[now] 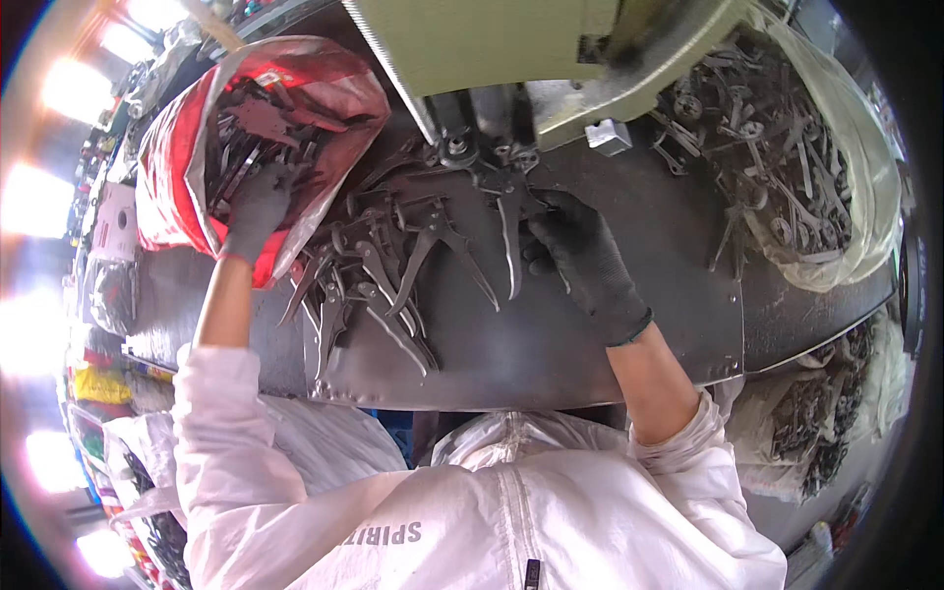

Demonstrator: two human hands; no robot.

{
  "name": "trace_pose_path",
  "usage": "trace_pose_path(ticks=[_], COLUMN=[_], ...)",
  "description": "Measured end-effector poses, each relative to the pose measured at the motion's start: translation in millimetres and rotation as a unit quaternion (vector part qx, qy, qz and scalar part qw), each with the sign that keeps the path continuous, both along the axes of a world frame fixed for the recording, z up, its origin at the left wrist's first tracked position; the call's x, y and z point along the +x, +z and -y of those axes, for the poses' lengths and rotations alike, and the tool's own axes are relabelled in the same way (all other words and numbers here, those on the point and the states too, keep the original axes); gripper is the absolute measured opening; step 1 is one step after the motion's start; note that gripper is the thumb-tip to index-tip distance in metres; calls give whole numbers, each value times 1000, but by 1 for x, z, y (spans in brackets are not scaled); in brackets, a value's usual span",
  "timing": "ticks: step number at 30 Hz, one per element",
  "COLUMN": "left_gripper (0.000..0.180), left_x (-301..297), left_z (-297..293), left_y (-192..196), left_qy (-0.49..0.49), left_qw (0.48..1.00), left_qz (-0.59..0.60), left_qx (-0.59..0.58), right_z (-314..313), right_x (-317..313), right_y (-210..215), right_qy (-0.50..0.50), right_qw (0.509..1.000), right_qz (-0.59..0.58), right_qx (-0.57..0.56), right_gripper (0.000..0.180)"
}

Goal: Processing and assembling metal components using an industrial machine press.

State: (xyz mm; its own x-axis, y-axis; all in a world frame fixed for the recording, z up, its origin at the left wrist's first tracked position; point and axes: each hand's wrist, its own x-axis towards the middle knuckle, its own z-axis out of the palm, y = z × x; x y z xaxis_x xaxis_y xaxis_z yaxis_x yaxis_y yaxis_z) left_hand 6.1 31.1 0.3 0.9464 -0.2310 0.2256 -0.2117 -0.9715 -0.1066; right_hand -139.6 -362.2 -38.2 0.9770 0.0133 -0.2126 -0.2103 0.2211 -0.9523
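Observation:
My right hand (587,258), in a dark knit glove, is closed on a pair of locking pliers (508,211) at the foot of a pale green machine (492,44). Its jaw end sits under the machine's metal tooling (482,128), and one handle points toward me. My left hand (262,205), also gloved, reaches into a red and white sack (167,187) and touches dark flat metal parts (265,123) there. Those parts partly hide its fingertips. Between my hands, several locking pliers (393,265) lie in an overlapping pile on the dark metal table (649,379).
At the right, a translucent sack (870,236) holds many grey metal tool parts (777,147), some spilling onto the table. A small metal block (608,138) rests against the machine's base. Below the table at right is another sack of metal pieces (816,423).

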Motion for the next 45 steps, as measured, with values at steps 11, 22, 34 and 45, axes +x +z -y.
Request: trace_pose_path(ticks=[11, 22, 34, 45], left_gripper=[61, 97, 32, 41], left_x=[-135, -140, -109, -100], left_z=[183, 241, 175, 201], left_y=[70, 4, -30, 4], left_qy=[-117, -232, -60, -98], left_qw=[639, 631, 819, 699], left_qz=[-410, -397, -354, -427], left_qx=[-640, -625, -448, -565], right_z=[-26, 210, 54, 7], right_x=[-2, -37, -6, 15], right_y=[17, -38, 33, 37], right_qy=[27, -260, -214, -60], right_qw=[926, 664, 913, 996], right_qz=[168, -102, 167, 29], right_qx=[-337, -694, -304, 61], right_gripper=[35, 55, 26, 24])
